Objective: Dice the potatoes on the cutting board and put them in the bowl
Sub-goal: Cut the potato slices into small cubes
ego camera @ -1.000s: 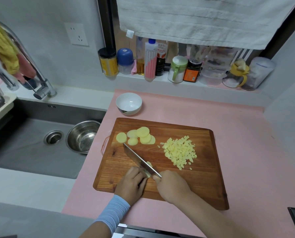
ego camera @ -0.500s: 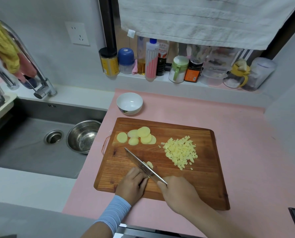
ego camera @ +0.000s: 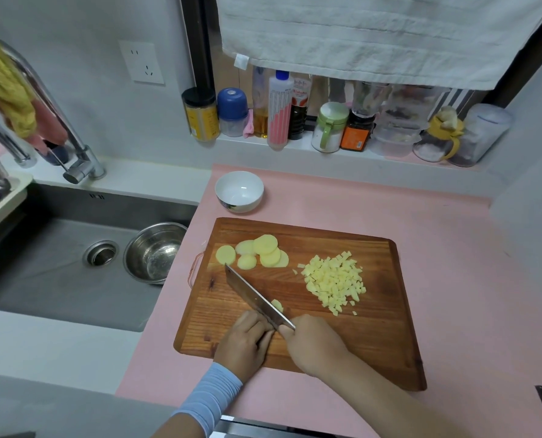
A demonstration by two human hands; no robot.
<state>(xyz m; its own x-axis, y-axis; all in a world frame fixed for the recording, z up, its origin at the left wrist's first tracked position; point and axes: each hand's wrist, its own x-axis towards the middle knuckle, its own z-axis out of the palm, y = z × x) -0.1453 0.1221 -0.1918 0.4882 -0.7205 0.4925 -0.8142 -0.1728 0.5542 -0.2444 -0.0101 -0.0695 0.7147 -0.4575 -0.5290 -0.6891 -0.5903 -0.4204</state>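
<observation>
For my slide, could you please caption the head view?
Right hand dices potato with cleaver, left hand steadying; white bowl empty.

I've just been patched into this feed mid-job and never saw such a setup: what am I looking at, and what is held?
There is no machine: a person works with two bare hands, filmed by one wide-angle camera worn on the head, looking down. The right hand grips a knife, blade angled across the cutting board. The left hand sits curled against the blade; what it steadies is hidden. One small potato piece shows beside the blade. Round potato slices lie at the board's far left, diced potato to the right. The white bowl behind the board is empty.
</observation>
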